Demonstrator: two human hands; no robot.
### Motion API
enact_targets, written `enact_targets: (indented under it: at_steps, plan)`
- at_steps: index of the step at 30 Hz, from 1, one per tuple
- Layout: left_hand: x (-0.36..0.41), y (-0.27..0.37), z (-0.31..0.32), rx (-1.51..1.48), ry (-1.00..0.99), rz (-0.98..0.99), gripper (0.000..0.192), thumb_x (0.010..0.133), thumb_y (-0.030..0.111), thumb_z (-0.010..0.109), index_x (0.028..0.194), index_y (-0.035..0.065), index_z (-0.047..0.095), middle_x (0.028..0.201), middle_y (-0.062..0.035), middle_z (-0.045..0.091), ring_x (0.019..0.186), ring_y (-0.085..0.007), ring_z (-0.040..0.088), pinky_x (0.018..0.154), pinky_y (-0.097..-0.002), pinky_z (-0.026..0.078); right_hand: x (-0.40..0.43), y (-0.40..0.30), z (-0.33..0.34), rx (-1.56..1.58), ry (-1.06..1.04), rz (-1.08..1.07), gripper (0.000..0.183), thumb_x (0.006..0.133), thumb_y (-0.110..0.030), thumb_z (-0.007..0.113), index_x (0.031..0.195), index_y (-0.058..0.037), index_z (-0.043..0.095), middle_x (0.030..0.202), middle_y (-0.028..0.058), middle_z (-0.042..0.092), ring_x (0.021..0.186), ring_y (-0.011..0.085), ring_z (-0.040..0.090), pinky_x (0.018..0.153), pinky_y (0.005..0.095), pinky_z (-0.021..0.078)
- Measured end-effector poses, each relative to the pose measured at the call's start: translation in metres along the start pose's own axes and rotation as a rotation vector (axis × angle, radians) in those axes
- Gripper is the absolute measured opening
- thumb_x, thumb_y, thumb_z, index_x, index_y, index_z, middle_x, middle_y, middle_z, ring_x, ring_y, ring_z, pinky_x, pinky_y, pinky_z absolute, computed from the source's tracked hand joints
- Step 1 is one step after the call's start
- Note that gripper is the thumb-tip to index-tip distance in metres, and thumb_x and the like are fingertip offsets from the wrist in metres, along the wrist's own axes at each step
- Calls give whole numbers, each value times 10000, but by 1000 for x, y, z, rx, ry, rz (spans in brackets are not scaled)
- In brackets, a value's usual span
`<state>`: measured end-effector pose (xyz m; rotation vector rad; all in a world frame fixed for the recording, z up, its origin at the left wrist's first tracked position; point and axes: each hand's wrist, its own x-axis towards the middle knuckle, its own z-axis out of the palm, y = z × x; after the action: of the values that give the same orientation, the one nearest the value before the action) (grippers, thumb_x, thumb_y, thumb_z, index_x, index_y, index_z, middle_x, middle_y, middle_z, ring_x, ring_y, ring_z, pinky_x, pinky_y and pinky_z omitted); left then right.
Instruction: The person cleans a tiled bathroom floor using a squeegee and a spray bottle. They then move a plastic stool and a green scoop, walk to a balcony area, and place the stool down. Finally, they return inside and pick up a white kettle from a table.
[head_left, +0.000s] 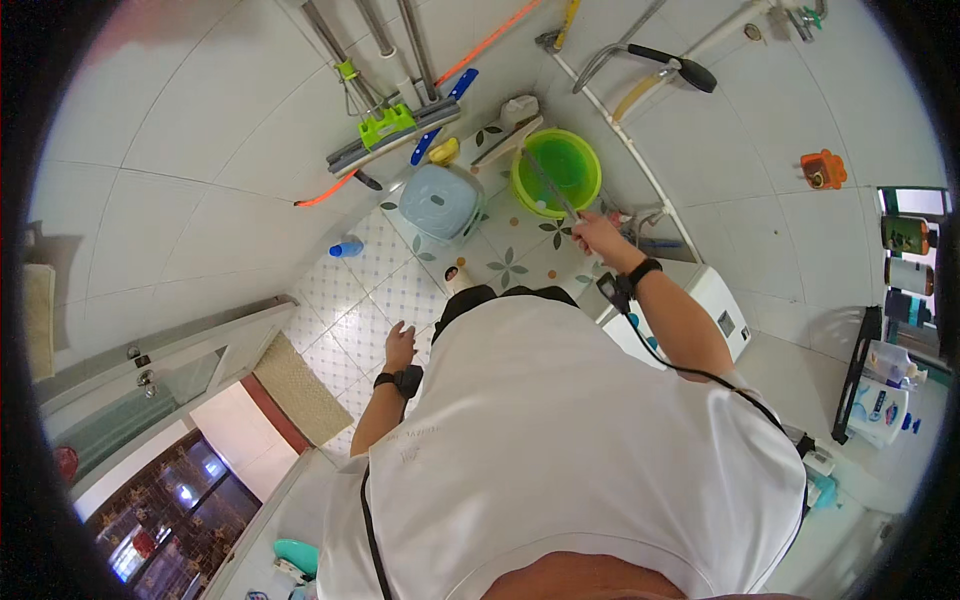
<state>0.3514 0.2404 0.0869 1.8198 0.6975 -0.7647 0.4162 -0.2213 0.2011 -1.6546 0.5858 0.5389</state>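
Observation:
My right hand grips the thin grey handle of what looks like a floor squeegee or brush. That handle crosses over a bright green plastic bucket and ends at a pale, dark-edged bar head beside the bucket's far left rim. A small pale spot shows inside the bucket near its front; whether it holds water I cannot tell. My left hand hangs at my side over the tiled floor, holding nothing, its fingers slightly apart. Both wrists wear black straps with small devices.
A blue-lidded plastic stool or box stands left of the bucket. Several mops, one with a lime-green head, lean on the wall. A blue bottle is on the floor, a white appliance at right, a mat by the door.

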Motion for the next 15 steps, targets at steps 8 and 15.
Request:
enact_targets:
  at_steps: [8, 15]
  plan:
    - [4, -34, -71, -124, 38, -180, 542, 832, 220, 544, 1312, 40, 366, 980, -143, 555, 755, -196, 549, 580, -360, 505, 75, -37, -6, -83, 12, 45, 136, 765, -113, 520, 842, -2, 530, 657, 73, 556, 465, 128, 485, 394, 251, 367]
    - [-13, -33, -80, -119, 86, -239, 545, 869, 238, 539, 1330, 36, 330, 1117, -160, 521, 880, -256, 570, 647, -372, 522, 168, -1, -13, -550, -166, -443, 67, 752, -72, 493, 761, -9, 517, 583, 66, 500, 451, 160, 475, 385, 280, 345]
